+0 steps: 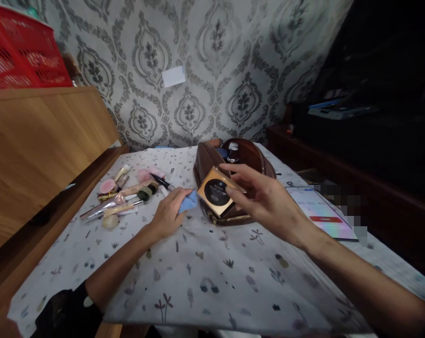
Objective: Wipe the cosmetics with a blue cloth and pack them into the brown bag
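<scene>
My right hand (256, 195) grips a square gold compact box (217, 190) with a round black label, tilted in front of an unzipped brown makeup bag (203, 162). A dark bottle with a silvery cap (233, 152) shows inside the bag. To the left of the box, my left hand (170, 211) is closed on a light blue cloth (188, 201), its folded end poking out past the fingers. Beyond that hand lies a black pen-like cosmetic (160, 180). A dark green rounded item (144, 193) rests close by.
Several cosmetics lie heaped at the left, among them a pink round compact (107, 186) and a shiny pink tube (102, 208). A phone with a lit screen (323, 213) lies at the right edge of the patterned tablecloth (205, 291). A wooden panel (40, 155) bounds the left side.
</scene>
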Tool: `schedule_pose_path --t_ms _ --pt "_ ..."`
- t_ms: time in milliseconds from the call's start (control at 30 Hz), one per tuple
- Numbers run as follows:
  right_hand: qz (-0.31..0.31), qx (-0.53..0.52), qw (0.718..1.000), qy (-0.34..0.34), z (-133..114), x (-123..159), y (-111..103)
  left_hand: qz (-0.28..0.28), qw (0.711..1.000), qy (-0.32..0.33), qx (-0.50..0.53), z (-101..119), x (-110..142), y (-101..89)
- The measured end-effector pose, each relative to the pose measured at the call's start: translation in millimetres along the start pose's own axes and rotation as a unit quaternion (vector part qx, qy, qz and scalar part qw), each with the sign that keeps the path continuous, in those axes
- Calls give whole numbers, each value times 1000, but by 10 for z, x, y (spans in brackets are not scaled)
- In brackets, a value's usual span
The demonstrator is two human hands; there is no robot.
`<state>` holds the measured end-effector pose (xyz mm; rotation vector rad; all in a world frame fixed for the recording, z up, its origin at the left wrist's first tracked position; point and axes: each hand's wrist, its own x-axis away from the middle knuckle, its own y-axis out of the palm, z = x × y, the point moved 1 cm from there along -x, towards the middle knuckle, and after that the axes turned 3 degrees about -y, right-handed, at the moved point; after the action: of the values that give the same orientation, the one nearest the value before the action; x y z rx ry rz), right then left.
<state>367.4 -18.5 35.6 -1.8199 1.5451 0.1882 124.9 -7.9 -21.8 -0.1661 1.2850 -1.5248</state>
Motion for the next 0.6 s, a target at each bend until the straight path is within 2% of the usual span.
schedule_pose_path --t_ms 133,233,400,600 --pt "25 4 1000 -7 51 -116 -171 29 996 80 -34 136 -256 20" --pt "15 -11 1000 -9 113 -177 -229 40 992 111 -37 176 -418 49" --pt "2 2 1000 -14 127 -202 -245 16 990 137 -2 108 -570 119" --pt "-22 -6 1000 18 78 -189 -258 -24 992 120 42 15 -617 181"
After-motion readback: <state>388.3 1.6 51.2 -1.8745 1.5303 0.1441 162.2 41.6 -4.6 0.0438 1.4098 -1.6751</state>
